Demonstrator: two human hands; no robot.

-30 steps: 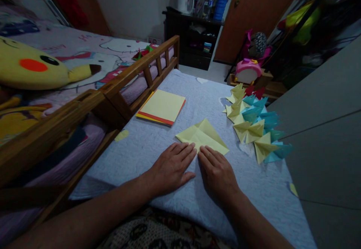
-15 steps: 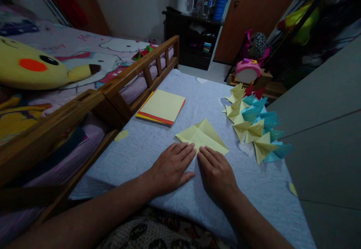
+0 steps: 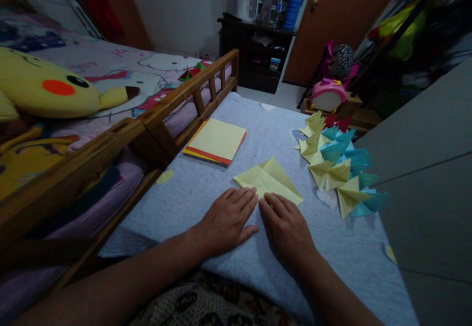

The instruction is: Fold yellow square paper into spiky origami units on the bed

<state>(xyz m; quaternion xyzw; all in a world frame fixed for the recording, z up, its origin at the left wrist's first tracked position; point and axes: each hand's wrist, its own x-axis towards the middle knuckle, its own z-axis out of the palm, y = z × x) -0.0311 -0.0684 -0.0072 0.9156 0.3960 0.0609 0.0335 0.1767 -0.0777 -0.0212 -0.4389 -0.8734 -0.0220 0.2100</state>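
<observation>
A pale yellow folded paper (image 3: 269, 181) lies on the blue quilted cloth (image 3: 206, 193) in front of me. My left hand (image 3: 226, 220) rests flat on the cloth with its fingers stretched out, the fingertips touching the paper's near edge. Beside it, my right hand (image 3: 285, 230) also lies flat and open, its fingertips on the same near edge. Neither hand holds anything.
A stack of square papers (image 3: 216, 141), yellow on top with red and orange under it, lies at the left. A row of folded yellow and blue paper pieces (image 3: 339, 168) runs along the right. A wooden bed rail (image 3: 158, 119) borders the left side; a grey cabinet (image 3: 431, 168) stands right.
Both hands stay flat at the paper's near edge. The view has shifted slightly, so everything sits a little lower and to the right in the picture.
</observation>
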